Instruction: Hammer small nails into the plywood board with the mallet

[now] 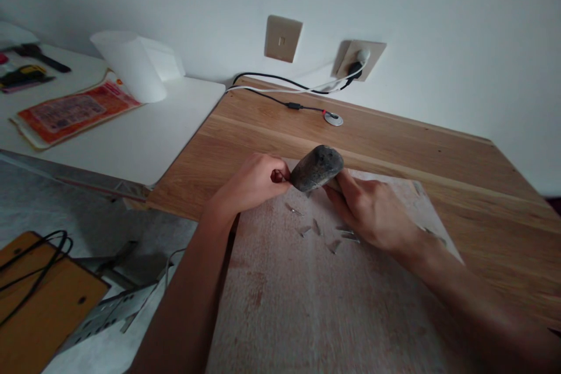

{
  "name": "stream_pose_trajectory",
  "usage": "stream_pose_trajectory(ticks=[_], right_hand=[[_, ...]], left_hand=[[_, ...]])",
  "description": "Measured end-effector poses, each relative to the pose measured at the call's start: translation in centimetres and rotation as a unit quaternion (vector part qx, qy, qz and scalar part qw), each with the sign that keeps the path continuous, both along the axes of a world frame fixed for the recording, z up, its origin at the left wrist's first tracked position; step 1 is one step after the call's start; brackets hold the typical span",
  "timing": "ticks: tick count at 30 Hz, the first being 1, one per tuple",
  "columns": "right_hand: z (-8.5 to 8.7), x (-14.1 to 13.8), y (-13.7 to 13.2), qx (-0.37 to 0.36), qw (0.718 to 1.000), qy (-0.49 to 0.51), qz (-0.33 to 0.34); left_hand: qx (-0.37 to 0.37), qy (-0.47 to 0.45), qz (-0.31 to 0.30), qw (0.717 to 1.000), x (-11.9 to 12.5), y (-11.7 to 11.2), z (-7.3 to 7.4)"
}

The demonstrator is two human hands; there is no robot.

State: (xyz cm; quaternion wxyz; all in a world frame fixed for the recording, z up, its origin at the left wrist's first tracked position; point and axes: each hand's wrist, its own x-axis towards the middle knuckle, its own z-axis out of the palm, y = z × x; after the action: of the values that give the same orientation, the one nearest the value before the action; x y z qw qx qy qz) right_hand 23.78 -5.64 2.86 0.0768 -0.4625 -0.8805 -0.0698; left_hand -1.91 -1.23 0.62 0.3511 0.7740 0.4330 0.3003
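Note:
My right hand [372, 213] is closed around a dark grey stone [316, 168], held just above a pale worn board [307, 298] that lies on the wooden table [438, 158]. My left hand [254, 182] is curled in a pinch right beside the stone's left end; what the fingers hold is too small to make out. Several small metal nails [326, 232] lie scattered on the board just below both hands.
A black and a white cable [289, 96] run from a wall socket [357, 61] across the table's far edge, near a small metal disc [333, 119]. To the left stands a white table [131, 134] with an orange sheet [70, 112], a white cone and tools. Below left are a brown board and metal rail.

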Motion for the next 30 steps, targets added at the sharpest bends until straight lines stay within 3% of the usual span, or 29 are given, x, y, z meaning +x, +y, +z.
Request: stream_pose_trajectory(ticks=[4, 8, 13, 21, 30], right_hand=[[0.1, -0.4, -1.0, 0.016, 0.999, 0.026, 0.016], [0.3, -0.6, -1.4, -0.029, 0.998, 0.058, 0.026], [0.4, -0.7, -1.2, -0.088, 0.993, 0.079, -0.009], [0.4, -1.0, -0.5, -0.115, 0.988, 0.051, -0.087], [0.5, -1.0, -0.5, -0.12, 0.988, 0.052, -0.085]], left_hand=[[0.004, 0.002, -0.002, 1.0, -0.1, 0.0, -0.1], [0.008, 0.008, -0.005, 1.0, -0.1, 0.0, -0.1], [0.018, 0.007, -0.009, 1.0, 0.0, -0.1, 0.0], [0.015, -0.003, -0.015, 1.0, 0.3, -0.2, 0.2], [0.003, 0.007, 0.015, 1.0, 0.5, -0.1, 0.0]])
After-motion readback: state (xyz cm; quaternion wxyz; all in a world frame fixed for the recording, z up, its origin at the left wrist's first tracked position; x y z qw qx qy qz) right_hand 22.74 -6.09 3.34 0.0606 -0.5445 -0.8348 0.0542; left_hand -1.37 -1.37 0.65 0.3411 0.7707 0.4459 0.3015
